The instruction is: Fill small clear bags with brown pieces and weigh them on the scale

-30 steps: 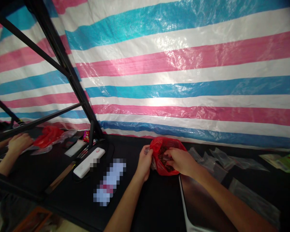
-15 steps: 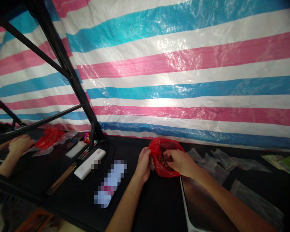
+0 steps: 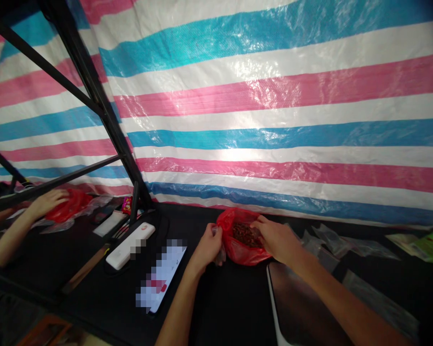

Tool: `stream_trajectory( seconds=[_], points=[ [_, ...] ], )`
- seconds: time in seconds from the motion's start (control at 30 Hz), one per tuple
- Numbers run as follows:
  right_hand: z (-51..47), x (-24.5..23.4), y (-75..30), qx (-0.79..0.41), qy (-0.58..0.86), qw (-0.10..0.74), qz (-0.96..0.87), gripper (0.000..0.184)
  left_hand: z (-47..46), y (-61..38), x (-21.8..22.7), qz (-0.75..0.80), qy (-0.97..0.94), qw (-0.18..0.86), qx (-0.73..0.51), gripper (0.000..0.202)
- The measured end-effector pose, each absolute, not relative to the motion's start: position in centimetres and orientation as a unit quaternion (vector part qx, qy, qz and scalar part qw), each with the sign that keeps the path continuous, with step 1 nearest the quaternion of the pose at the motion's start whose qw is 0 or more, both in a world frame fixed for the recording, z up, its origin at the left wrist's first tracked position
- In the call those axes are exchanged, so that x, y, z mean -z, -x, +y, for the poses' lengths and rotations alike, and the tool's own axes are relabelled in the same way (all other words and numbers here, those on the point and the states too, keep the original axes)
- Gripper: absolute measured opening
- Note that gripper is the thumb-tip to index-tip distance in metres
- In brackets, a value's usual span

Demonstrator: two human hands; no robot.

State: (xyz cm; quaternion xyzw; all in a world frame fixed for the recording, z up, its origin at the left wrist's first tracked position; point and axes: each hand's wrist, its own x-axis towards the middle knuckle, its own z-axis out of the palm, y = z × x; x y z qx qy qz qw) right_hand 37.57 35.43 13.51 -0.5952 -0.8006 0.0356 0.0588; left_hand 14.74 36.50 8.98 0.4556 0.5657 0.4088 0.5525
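Observation:
A red plastic bag [image 3: 240, 252] full of small brown pieces [image 3: 246, 234] sits on the black table [image 3: 223, 307] near the striped tarp. My left hand [image 3: 208, 246] grips the bag's left edge along with a bit of clear plastic. My right hand [image 3: 277, 239] rests at the bag's right rim, fingers curled and pinched over the brown pieces; whether it holds any is hidden.
A white box-shaped device [image 3: 129, 245] and a blurred flat item [image 3: 161, 276] lie to the left. A shiny flat panel [image 3: 296, 307] lies under my right forearm. Clear plastic bags [image 3: 332, 238] lie at right. At far left another person's hand [image 3: 48, 201] touches a second red bag [image 3: 70, 204]. Black frame bars [image 3: 94, 91].
My right hand has come up out of the bag to its right rim, so the brown pieces show. The other person's hand has reached right onto the second red bag.

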Motion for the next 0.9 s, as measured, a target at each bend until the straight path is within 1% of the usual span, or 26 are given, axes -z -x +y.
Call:
stream_trajectory(
  seconds=[0.07,0.1,0.23,0.33,0.4,0.53,0.77,0.83,0.9],
  points=[
    [35.2,-13.6,-37.4,-0.043,0.576,0.059,-0.814,0.041,35.9,-15.1,-9.2,0.573,-0.467,0.587,-0.331,0.049],
    [35.1,-13.6,-37.3,-0.057,0.563,0.06,-0.823,0.042,35.6,-15.4,-9.4,0.568,-0.464,0.596,-0.327,0.051],
    [34.9,-13.8,-37.2,-0.111,0.538,0.056,-0.834,0.042,35.5,-16.4,-9.9,0.541,-0.428,0.61,-0.39,0.042],
    [34.9,-13.8,-37.1,-0.142,0.548,0.05,-0.823,0.035,35.8,-16.6,-10.0,0.536,-0.386,0.616,-0.428,0.034],
    [34.9,-13.5,-36.9,-0.147,0.549,0.069,-0.82,0.033,35.9,-16.6,-9.9,0.518,-0.369,0.632,-0.442,0.032],
    [35.2,-12.3,-36.5,-0.147,0.551,0.121,-0.813,0.029,35.9,-16.5,-9.5,0.495,-0.359,0.658,-0.441,0.033],
    [35.4,-11.6,-36.0,-0.176,0.569,0.137,-0.791,0.012,36.4,-16.0,-9.3,0.485,-0.372,0.656,-0.443,0.03],
    [35.5,-11.5,-36.0,-0.191,0.565,0.141,-0.79,0.013,36.5,-15.9,-9.3,0.495,-0.384,0.635,-0.452,0.029],
    [35.6,-11.5,-36.2,-0.205,0.563,0.153,-0.786,0.017,36.7,-15.6,-9.3,0.521,-0.416,0.576,-0.472,0.032]
  ],
)
